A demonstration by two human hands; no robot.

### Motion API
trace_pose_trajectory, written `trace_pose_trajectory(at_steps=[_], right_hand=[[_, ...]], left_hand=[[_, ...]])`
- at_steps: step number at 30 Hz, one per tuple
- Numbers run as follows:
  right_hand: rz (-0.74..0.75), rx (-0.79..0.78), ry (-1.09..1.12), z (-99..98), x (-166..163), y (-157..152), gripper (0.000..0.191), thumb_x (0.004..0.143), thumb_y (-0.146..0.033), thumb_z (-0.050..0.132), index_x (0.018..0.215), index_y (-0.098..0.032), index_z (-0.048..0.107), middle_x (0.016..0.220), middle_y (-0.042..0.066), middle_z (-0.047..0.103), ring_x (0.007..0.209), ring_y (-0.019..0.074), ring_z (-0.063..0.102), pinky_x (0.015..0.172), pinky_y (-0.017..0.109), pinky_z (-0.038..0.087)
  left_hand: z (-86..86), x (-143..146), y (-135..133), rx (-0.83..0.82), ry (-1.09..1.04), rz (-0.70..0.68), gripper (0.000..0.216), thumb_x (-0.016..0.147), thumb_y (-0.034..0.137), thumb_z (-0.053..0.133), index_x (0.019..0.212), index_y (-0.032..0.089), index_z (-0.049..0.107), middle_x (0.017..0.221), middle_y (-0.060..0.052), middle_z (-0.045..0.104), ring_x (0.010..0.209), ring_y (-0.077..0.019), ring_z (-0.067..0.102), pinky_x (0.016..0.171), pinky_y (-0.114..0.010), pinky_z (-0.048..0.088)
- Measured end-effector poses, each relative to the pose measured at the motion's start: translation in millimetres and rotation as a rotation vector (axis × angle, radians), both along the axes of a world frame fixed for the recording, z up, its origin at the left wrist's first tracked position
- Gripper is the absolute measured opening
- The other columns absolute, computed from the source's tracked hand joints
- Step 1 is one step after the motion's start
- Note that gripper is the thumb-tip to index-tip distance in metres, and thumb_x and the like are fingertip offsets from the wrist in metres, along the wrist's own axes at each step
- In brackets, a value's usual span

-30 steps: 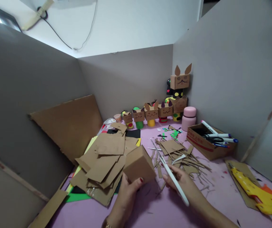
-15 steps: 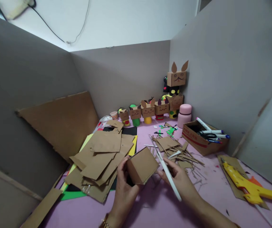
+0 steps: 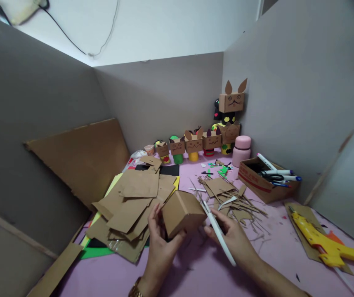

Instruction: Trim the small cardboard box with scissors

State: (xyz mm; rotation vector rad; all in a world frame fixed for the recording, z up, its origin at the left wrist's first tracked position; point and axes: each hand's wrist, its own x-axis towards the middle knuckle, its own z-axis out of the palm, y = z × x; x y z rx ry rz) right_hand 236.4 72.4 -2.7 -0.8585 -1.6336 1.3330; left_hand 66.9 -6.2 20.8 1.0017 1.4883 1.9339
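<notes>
Since the frame half a second ago, the small brown cardboard box has been turned over: a flat face with a raw rim faced the viewer then, while now a folded ridge runs between two smooth faces. The long white-handled scissors have barely shifted.

The box is raised just below the centre of the frame, above the pale purple tabletop. The left hand grips it from below and the left, thumb along the near edge, fingers round the side. The right hand is closed around the scissors, their blades pointing away beside the box's right side; whether metal touches card, or how far the blades are parted, I cannot tell.

The step in hand looks like turning the box to look over its faces. To do it well, I would hold it by the corners and edges rather than press the middle of a panel, since thin card walls will likely dent. Rotate with the left fingers alone, so the scissors can stay still. Keep the points aimed forward, away from the left thumb, and hold the box clear of the loose brown cardboard strips right of centre and the stacked flat cardboard sheets at centre left.
</notes>
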Motion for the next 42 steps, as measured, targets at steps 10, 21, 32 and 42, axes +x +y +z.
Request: trace_pose_trajectory(at_steps=[10,21,32,42], right_hand=[[0.183,0.008,-0.107,3.9,1,-7,0.059,0.07,-0.024,0.07,0.128,-0.017,0.056,0.125,0.012,0.061,0.114,0.0275,0.056,0.101,0.042,0.04],[0.223,0.059,-0.105,14.1,-1,-13,0.052,0.07,-0.021,0.067,0.122,-0.019,0.061,0.106,0.007,0.071,0.099,0.0268,0.063,0.089,0.035,0.049],[0.171,0.148,-0.159,11.9,-1,-12,0.049,0.071,-0.026,0.067,0.12,-0.019,0.063,0.1,0.006,0.071,0.097,0.027,0.063,0.087,0.032,0.048],[0.208,0.132,-0.162,9.0,0,-11,0.054,0.074,-0.029,0.066,0.126,-0.018,0.059,0.092,0.005,0.072,0.09,0.0257,0.063,0.082,0.029,0.049]], left_hand=[[9.0,-13,6,-0.017,-0.494,0.028,0.057,0.076,0.04,0.067,0.128,0.031,0.044,0.108,-0.001,0.066,0.101,-0.0204,0.061,0.086,-0.031,0.047],[6.7,-5,4,-0.058,-0.498,-0.044,0.065,0.071,0.038,0.072,0.129,0.029,0.044,0.101,-0.005,0.071,0.088,-0.0225,0.067,0.079,-0.034,0.05],[5.8,-2,4,-0.078,-0.513,-0.087,0.06,0.076,0.039,0.067,0.129,0.027,0.041,0.095,-0.004,0.072,0.085,-0.0212,0.068,0.08,-0.034,0.051],[0.9,-1,3,-0.066,-0.542,-0.118,0.061,0.078,0.037,0.066,0.132,0.024,0.041,0.101,-0.006,0.072,0.09,-0.0214,0.067,0.082,-0.034,0.049]])
